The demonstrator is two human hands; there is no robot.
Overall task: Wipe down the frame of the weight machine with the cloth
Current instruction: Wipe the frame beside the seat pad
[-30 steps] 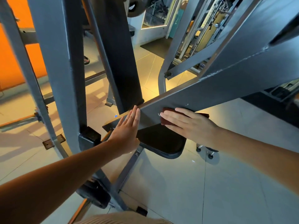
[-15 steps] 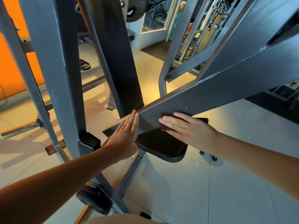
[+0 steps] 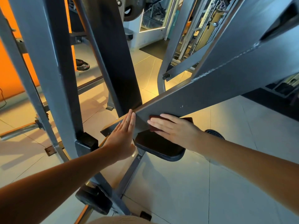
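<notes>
Across mid-view, from 2 o'clock down to 8 o'clock, the weight machine's grey sloping beam (image 3: pixel 210 97) is taking the wipe. Black seat pad (image 3: pixel 160 147) is sitting just under its low end. Right hand (image 3: pixel 174 128) is pressing flat, fingers straight, pinning the dark red cloth (image 3: pixel 152 117) to the beam's side face. Left hand (image 3: pixel 121 141), at the cloth's 9 o'clock, is bracing with fingers straight and together, holding nothing. Risk: the cloth is pinned, not gripped — a fast stroke is likely slipping the palm off it, or fingers are catching the beam's lower edge.
</notes>
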